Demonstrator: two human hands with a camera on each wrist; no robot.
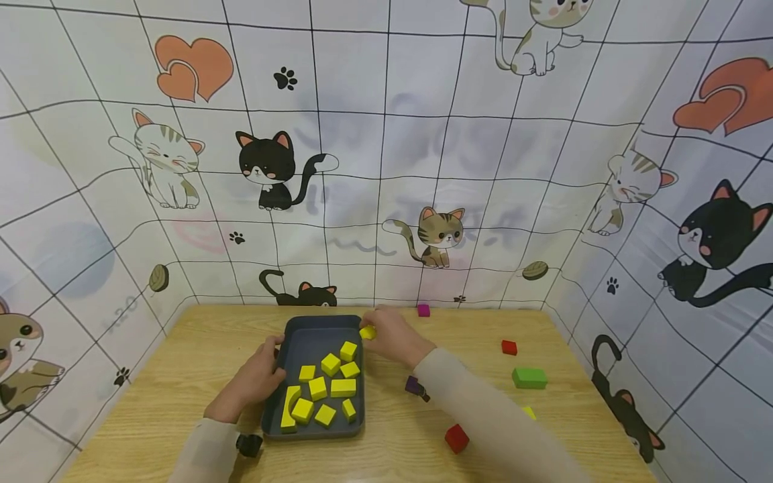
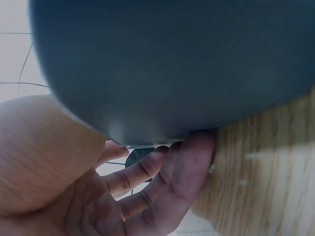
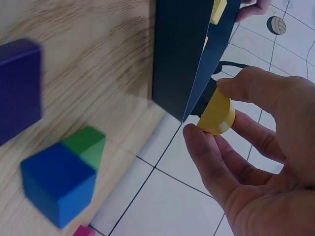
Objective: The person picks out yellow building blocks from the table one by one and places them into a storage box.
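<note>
A dark grey tray [image 1: 320,332] lies on the table with several yellow blocks [image 1: 318,388] in it, among them cubes and an arch-shaped piece. My left hand [image 1: 253,376] grips the tray's left side, thumb at the rim. In the left wrist view, its fingers [image 2: 192,182] touch the tray's outer wall [image 2: 172,73]. At the tray's far right corner, my right hand [image 1: 395,337] pinches a yellow half-round block [image 3: 218,114] between thumb and fingertips. That block is beside the rim, above the table in the right wrist view.
To the right lie a purple block [image 1: 414,386], two red blocks [image 1: 457,439], a green block [image 1: 529,378], a magenta block [image 1: 424,310] and a partly hidden yellow block [image 1: 529,412]. The right wrist view shows a blue block [image 3: 58,183] against a green one [image 3: 87,147]. Cat-patterned cloth [image 1: 362,168] surrounds the table.
</note>
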